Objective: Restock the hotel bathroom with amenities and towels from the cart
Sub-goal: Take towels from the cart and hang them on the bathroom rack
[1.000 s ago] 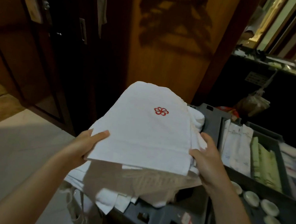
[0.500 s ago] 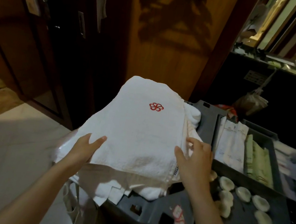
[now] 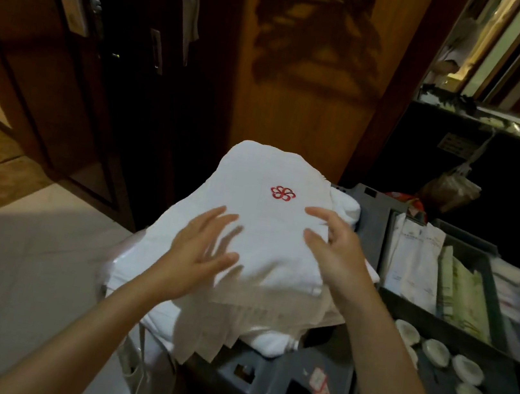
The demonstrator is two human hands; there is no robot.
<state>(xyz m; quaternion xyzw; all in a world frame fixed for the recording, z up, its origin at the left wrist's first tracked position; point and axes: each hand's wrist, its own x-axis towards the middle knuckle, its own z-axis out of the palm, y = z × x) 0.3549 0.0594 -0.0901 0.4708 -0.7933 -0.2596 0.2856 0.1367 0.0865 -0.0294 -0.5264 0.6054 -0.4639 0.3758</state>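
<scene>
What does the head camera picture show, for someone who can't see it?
Two bare hands, the left hand and the right hand, lie open over a folded white towel with a red flower mark, atop a towel pile on a grey cart. Packets and small round soaps fill the cart's trays.

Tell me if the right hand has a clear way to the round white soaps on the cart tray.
Probably yes: the right hand is open above the towel, and the soaps lie uncovered.

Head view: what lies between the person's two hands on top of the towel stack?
Only bare white cloth of the top folded towel lies between the left hand and right hand; its red flower logo sits farther up, beyond the fingertips, in the head view.
</scene>
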